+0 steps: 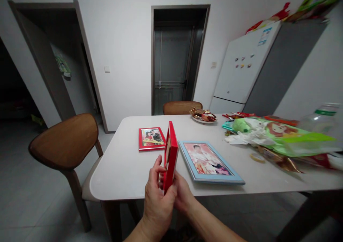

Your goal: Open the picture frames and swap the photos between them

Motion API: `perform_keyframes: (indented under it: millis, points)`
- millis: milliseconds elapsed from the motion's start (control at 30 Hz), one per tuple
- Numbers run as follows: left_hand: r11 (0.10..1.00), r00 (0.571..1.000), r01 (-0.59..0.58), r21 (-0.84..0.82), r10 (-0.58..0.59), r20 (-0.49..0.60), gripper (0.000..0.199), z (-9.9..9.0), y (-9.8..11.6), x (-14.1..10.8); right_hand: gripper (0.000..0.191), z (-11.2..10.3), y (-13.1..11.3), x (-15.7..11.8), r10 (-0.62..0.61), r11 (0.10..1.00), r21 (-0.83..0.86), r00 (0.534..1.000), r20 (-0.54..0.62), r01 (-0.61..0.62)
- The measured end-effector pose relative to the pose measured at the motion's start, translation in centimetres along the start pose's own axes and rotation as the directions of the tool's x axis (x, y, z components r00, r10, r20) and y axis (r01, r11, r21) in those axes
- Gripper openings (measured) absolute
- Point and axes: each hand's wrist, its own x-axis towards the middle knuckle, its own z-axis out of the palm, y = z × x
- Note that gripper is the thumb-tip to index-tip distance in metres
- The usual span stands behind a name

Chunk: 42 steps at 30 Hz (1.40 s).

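Note:
Both my hands hold a red picture frame (pixel 172 156) on edge above the table's front side, so its narrow side faces me. My left hand (pixel 158 195) is closed around its lower left part, thumb near the bottom edge. On the other side, my right hand (pixel 183 193) grips the lower end, with its fingers partly hidden behind the frame. A second red picture frame (pixel 139 140) with a photo of two people lies flat beyond my left hand. To the right lies a larger light-blue picture frame (pixel 218 180), its pink photo facing up.
The white table (pixel 120 170) carries a plate of wrapped items (pixel 205 117), a green plastic bag (pixel 292 136), crumpled tissues (pixel 249 136), a tape roll (pixel 257 158) and a clear jar (pixel 320 120) at right. One wooden chair (pixel 66 142) stands left, another chair (pixel 182 107) behind.

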Motion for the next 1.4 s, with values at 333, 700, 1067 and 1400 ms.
perform_keyframes:
  millis: [333, 700, 1067, 1400]
  points:
    - [0.867, 0.949, 0.279, -0.413, -0.183, 0.257, 0.052, 6.1, -2.9, 2.7, 0.063, -10.3, -16.7, 1.8, -0.192, 0.743, -0.665, 0.927, -0.323, -0.077]
    - [0.968, 0.914, 0.080, 0.238, -0.167, 0.370, 0.049, 7.5, -5.5, 1.6, 0.039, -16.0, -19.1, 3.8, -0.413, 0.260, -0.956, 0.879, -0.238, -0.137]
    - [0.869, 0.977, 0.064, 0.490, -0.154, 0.146, 0.040, -1.2, -9.3, 4.4, 0.037, -1.8, -5.9, 6.9, -0.156, -0.411, -0.815, 0.849, 0.504, 0.408]
    - [0.780, 0.989, -0.020, 0.626, -0.078, 0.129, 0.039, -4.8, -10.2, 3.5, 0.043, -1.5, -0.5, 13.3, -0.115, -0.487, -0.820, 0.909, 0.401, 0.300]
